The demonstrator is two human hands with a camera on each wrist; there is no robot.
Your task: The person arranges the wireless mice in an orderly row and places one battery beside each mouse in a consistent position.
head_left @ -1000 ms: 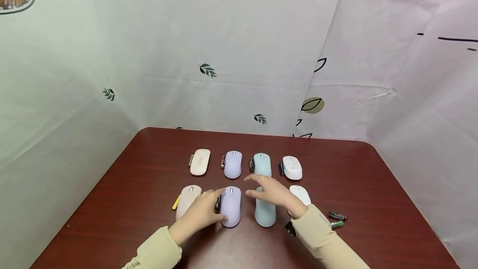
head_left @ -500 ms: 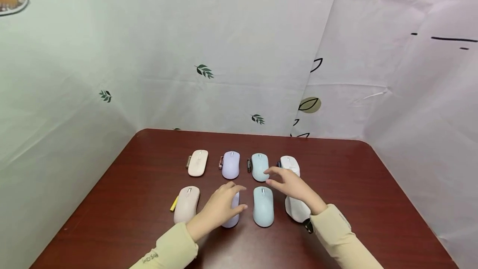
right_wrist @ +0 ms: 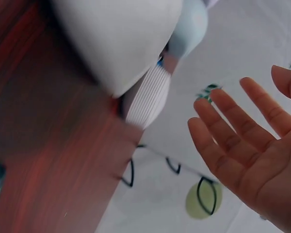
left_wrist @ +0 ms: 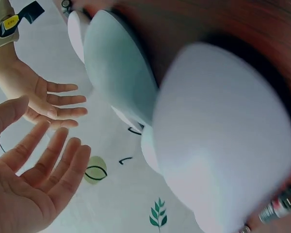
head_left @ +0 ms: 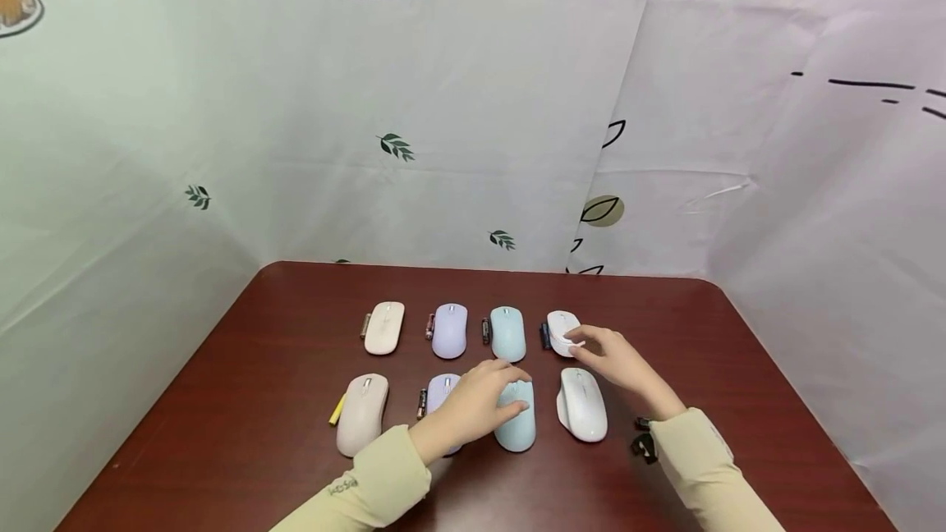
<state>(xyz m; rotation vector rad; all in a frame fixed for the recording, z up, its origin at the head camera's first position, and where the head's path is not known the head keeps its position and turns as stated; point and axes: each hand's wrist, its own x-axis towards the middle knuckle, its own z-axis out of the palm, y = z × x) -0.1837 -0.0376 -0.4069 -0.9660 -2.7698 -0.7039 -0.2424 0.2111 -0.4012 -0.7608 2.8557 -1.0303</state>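
Note:
My left hand [head_left: 476, 402] hovers with loosely bent fingers over the front light-blue mouse [head_left: 517, 432]. It partly covers the front lilac mouse [head_left: 442, 388]. In the left wrist view its palm and spread fingers hold nothing. Fingertips of my right hand [head_left: 619, 361] overlap the back white mouse [head_left: 563, 331] from the right; contact cannot be told. Nothing is between those fingers in the right wrist view, where the front white mouse [right_wrist: 119, 39] looms close. That mouse lies with a pale flat piece showing along its left edge.
The back row also holds cream [head_left: 385, 328], lilac [head_left: 449, 331] and light-blue [head_left: 508, 335] mice, with batteries at their left. A beige mouse [head_left: 363, 415] lies front left beside a yellow battery [head_left: 337, 410]. The dark red table [head_left: 244, 401] meets white patterned cloth [head_left: 443, 105].
Both hands have moved right along the table, the left from the lilac mouse to the light-blue one, the right toward the back white mouse. The view has shifted slightly.

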